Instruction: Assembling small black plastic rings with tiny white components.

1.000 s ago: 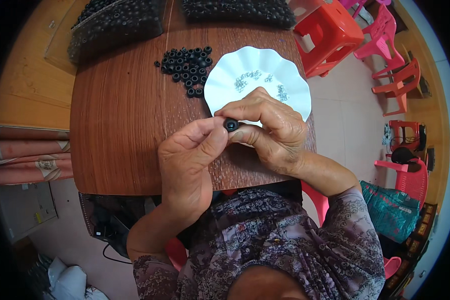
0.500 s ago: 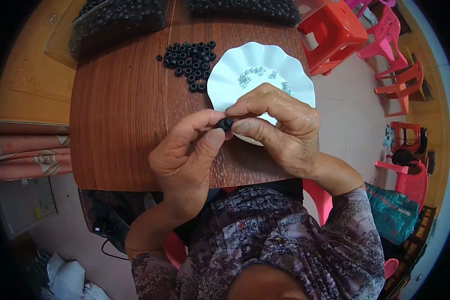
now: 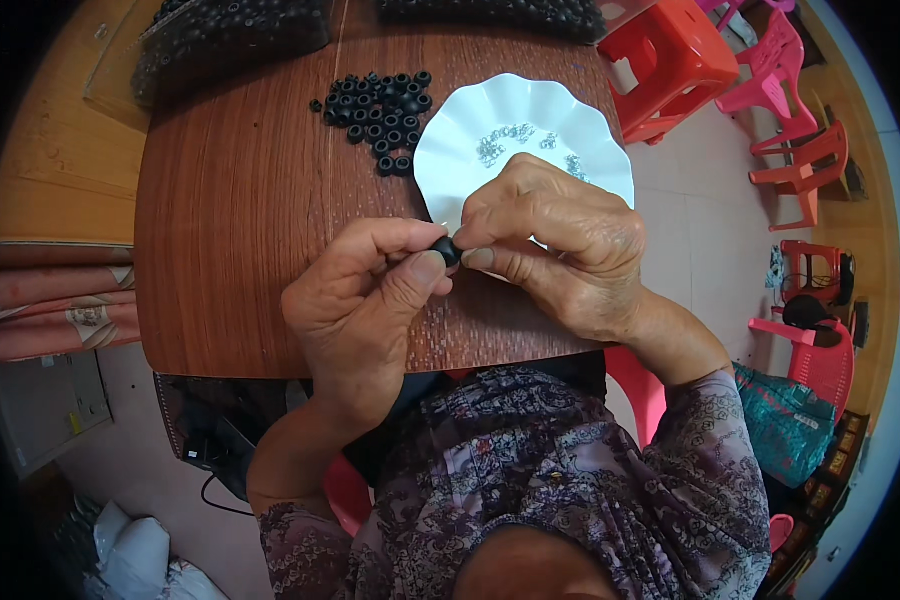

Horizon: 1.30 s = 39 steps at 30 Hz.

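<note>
Just over the table's near edge, my left hand (image 3: 365, 300) pinches a small round black part (image 3: 446, 250) between thumb and fingers. My right hand (image 3: 560, 245) meets it from the right, thumb and forefinger closed at the part's right end. Whatever sits between those right fingertips is too small to make out. Behind the right hand lies a white scalloped plate (image 3: 450, 120), partly covered by it, with small clear pieces (image 3: 515, 135) scattered on it. Left of the plate is a loose pile of black ring-like parts (image 3: 380, 115) with holes.
Two bags of black parts (image 3: 232, 45) stand at the far edge of the brown wooden table (image 3: 230, 220). A red stool (image 3: 670, 75) is beyond the table's right side, with pink and red chairs (image 3: 775, 90) further right.
The black part has turned in my left fingers, so its hole no longer shows. My right fingertips remain at its right end. The view has shifted slightly.
</note>
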### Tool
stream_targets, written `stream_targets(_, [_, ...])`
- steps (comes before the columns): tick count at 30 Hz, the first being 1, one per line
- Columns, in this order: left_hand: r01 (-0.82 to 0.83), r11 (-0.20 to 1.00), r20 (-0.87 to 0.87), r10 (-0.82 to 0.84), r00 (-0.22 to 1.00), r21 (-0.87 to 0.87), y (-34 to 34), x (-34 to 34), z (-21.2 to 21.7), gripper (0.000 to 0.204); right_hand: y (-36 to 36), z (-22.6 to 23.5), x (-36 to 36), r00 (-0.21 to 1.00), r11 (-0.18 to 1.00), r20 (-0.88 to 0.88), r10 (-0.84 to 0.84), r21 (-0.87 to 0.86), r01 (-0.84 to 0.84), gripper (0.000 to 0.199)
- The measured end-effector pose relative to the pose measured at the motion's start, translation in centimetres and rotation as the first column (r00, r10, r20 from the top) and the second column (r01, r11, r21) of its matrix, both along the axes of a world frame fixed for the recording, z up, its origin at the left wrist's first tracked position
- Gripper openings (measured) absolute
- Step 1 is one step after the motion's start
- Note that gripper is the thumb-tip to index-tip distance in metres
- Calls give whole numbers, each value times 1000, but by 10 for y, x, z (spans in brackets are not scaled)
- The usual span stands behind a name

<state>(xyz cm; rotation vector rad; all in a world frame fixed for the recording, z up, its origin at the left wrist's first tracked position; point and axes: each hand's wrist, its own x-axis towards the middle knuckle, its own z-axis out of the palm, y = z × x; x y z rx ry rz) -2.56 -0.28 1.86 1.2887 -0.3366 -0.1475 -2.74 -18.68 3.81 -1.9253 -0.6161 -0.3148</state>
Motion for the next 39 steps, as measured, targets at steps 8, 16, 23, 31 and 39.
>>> stream_targets(8, [37, 999, -130, -39, 991, -19, -2, 2, 3, 14, 1, -7, 2, 998, 999, -60, -24, 27, 25, 13])
stream_targets(16, [34, 984, -395, -102, 913, -176, -2, 10, -1, 11, 10, -16, -3, 987, 984, -126, -103, 135, 120, 20])
stream_targets(23, [-5, 963, -485, -131, 864, -269, -3, 7, -6, 8, 17, -24, -2, 981, 985, 93, -168, -11, 169, 33])
stream_targets(31, [-74, 966, -477, -55, 877, -247, -6, 6, -1, 10, 20, -27, 11, 931, 981, 334, -146, -74, 181, 37])
stream_targets(39, [-61, 954, -496, -98, 863, -295, -9, 6, -1, 12, 17, -34, 19, 915, 987, 390, -106, -69, 144, 33])
